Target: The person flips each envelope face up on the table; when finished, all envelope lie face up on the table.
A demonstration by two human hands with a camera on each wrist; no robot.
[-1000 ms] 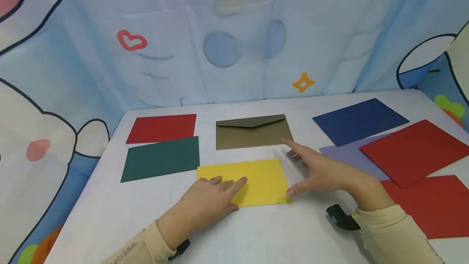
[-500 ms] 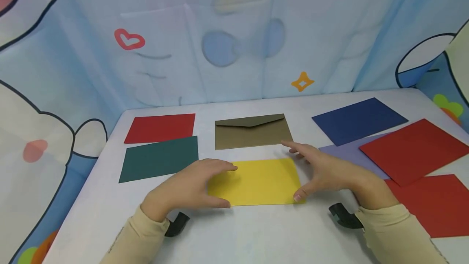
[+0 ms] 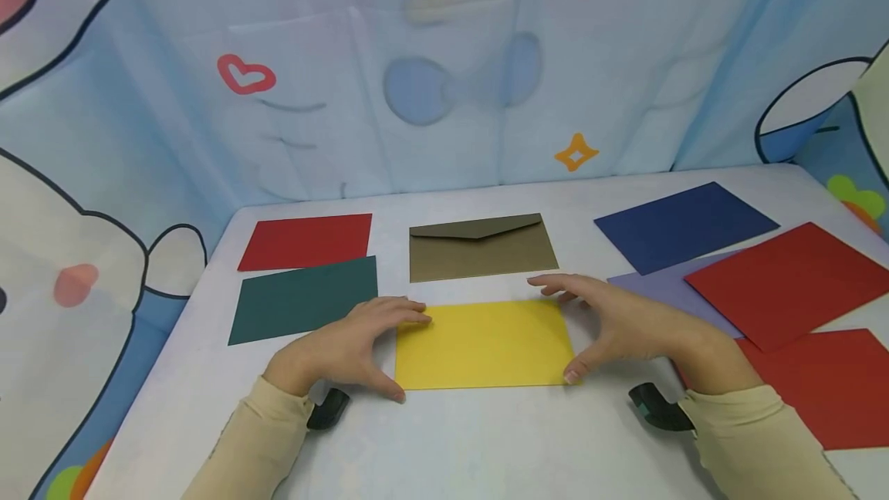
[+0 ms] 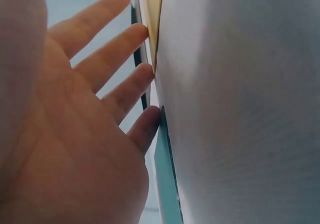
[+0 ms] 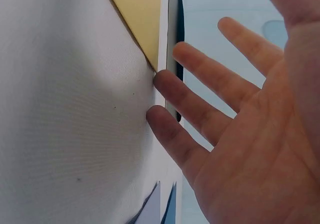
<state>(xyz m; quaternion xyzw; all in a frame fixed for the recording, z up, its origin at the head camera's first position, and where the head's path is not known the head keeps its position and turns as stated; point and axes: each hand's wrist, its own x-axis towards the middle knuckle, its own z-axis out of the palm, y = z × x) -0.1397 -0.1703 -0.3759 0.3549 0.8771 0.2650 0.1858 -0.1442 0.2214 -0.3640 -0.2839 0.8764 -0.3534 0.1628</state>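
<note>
A yellow envelope (image 3: pixel 486 346) lies flat on the white table in the head view, no flap showing. At its left edge is my left hand (image 3: pixel 343 346), fingers spread and thumb apart, partly over the green envelope (image 3: pixel 299 299). My right hand (image 3: pixel 625 326) stands at the right edge, its thumb at the lower right corner and its fingers near the upper right one. Neither hand grips anything. In both wrist views the fingers are extended and spread, with the yellow envelope's edge (image 4: pixel 154 19) close to the fingertips; whether they touch it is unclear.
Behind lies a khaki envelope (image 3: pixel 482 249) with its flap showing. A red envelope (image 3: pixel 305 241) is at the back left. On the right lie blue (image 3: pixel 687 226), purple (image 3: pixel 667 292) and two red envelopes (image 3: pixel 792 284), partly overlapping. A patterned curtain (image 3: pixel 472 60) borders the table.
My left hand has lifted off the yellow envelope's surface and moved left to its left edge. The envelope has shifted right and lies straighter. My right hand has stayed near its right edge.
</note>
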